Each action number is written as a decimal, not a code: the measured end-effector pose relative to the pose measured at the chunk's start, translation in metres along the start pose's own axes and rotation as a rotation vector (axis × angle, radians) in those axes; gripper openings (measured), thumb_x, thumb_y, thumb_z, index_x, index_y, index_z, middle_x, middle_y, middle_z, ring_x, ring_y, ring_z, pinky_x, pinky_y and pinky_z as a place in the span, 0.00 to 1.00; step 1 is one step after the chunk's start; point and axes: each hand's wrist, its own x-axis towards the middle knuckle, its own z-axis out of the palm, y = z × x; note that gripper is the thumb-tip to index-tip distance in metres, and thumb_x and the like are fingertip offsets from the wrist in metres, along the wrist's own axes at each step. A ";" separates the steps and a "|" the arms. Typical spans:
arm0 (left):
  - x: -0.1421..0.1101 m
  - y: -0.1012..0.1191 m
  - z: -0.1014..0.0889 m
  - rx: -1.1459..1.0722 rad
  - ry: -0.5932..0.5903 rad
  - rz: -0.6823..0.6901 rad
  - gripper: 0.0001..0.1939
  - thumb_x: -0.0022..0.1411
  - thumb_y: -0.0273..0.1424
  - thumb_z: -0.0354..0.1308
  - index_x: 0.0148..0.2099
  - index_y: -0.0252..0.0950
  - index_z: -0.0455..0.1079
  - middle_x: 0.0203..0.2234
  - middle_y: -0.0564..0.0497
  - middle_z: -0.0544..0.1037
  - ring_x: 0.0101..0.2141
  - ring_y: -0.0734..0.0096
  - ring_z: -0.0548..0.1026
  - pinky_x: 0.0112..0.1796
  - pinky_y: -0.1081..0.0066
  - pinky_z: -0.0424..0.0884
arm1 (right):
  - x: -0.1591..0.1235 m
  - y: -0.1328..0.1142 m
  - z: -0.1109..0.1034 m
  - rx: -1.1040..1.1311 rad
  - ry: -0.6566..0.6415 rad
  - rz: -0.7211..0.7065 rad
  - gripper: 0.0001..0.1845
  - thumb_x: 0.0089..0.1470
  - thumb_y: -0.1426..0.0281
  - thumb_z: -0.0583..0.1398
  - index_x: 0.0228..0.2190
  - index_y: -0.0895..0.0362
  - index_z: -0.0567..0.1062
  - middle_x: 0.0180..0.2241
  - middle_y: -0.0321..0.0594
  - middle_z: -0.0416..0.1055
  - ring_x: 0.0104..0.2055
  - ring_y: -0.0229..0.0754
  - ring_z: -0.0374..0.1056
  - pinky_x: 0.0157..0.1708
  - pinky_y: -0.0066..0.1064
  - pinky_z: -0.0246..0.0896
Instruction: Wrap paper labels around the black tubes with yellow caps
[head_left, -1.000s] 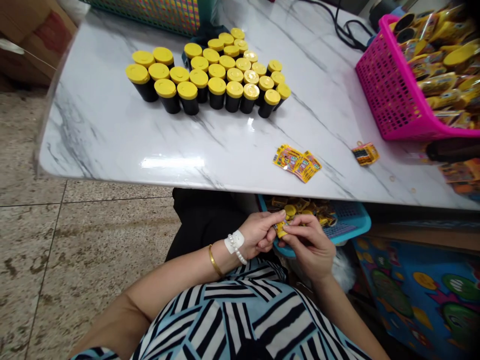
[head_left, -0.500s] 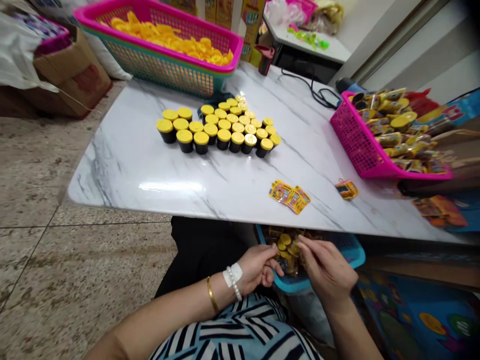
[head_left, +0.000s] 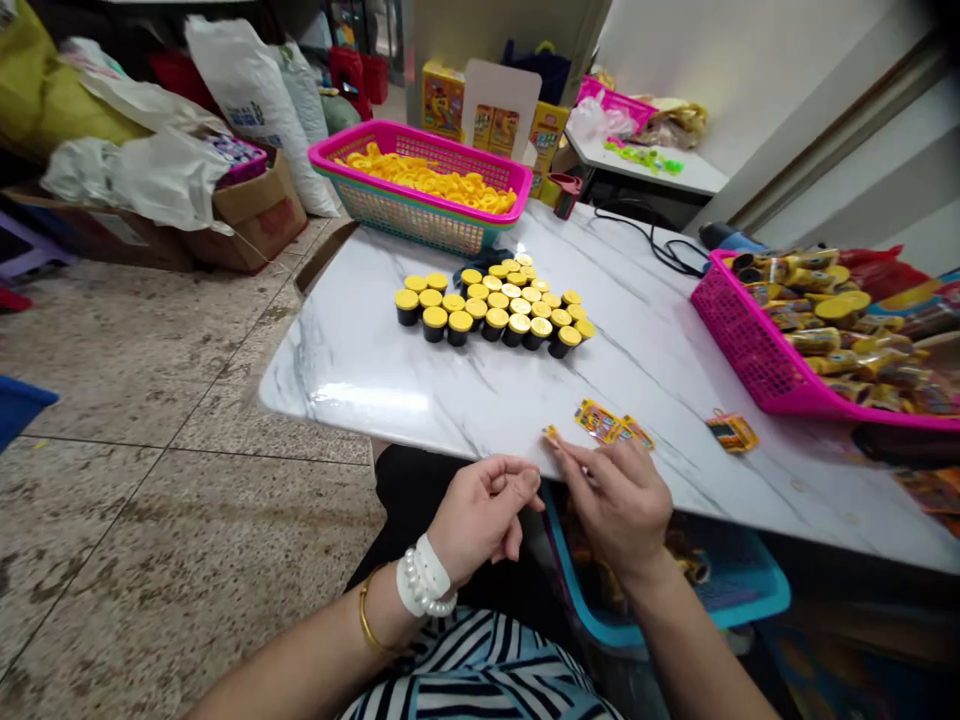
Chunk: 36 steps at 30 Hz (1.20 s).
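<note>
My right hand [head_left: 619,500] is over the table's front edge, its fingertips pinching a small yellow-orange printed card [head_left: 552,434]. Just behind those fingers, more printed cards [head_left: 600,420] lie overlapping on the table. My left hand [head_left: 487,505] is closed beside the right one at the edge, thumb pressed to curled fingers; whatever it may hold is hidden. Below the table edge, a blue basket [head_left: 750,605] with small yellow-and-brown packed items is partly covered by my right forearm. Several black tubs with yellow lids [head_left: 495,320] stand grouped mid-table.
On the marble-patterned table [head_left: 352,385], a pink basket [head_left: 517,200] of yellow plastic pieces stands at the back. Another pink basket [head_left: 739,350], full of wrapped items, is at the right. A banded stack of cards [head_left: 733,431] and a black cable [head_left: 667,250] lie nearby.
My right hand has come up from the blue basket to the table edge, with a card now in its fingertips. My left hand has drawn away from the basket and curled. The view has tilted up.
</note>
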 end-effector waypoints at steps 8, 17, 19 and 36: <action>-0.026 0.008 -0.035 0.183 0.196 0.193 0.21 0.62 0.47 0.58 0.31 0.32 0.71 0.19 0.57 0.67 0.15 0.84 0.58 0.16 0.78 0.52 | 0.007 -0.065 -0.002 0.560 -0.131 0.260 0.20 0.57 0.70 0.64 0.52 0.52 0.74 0.33 0.39 0.72 0.31 0.40 0.68 0.30 0.32 0.65; -0.058 0.014 -0.044 0.308 0.565 0.468 0.13 0.65 0.37 0.58 0.31 0.34 0.70 0.21 0.55 0.69 0.21 0.79 0.63 0.23 0.77 0.59 | 0.022 -0.090 0.032 0.848 -0.244 0.556 0.20 0.64 0.63 0.58 0.21 0.56 0.68 0.18 0.30 0.59 0.22 0.32 0.55 0.23 0.25 0.52; -0.064 0.011 -0.041 0.359 0.624 0.569 0.13 0.66 0.35 0.57 0.31 0.34 0.72 0.22 0.54 0.70 0.21 0.79 0.64 0.24 0.77 0.60 | 0.020 -0.097 0.036 0.853 -0.190 0.568 0.21 0.65 0.64 0.57 0.20 0.56 0.66 0.18 0.29 0.59 0.21 0.32 0.54 0.23 0.25 0.51; -0.058 0.001 -0.046 0.346 0.676 0.637 0.08 0.62 0.32 0.63 0.39 0.34 0.82 0.22 0.51 0.73 0.22 0.77 0.66 0.23 0.76 0.63 | 0.012 -0.107 0.038 0.833 -0.119 0.415 0.12 0.62 0.71 0.60 0.25 0.56 0.74 0.21 0.30 0.63 0.23 0.33 0.58 0.26 0.26 0.55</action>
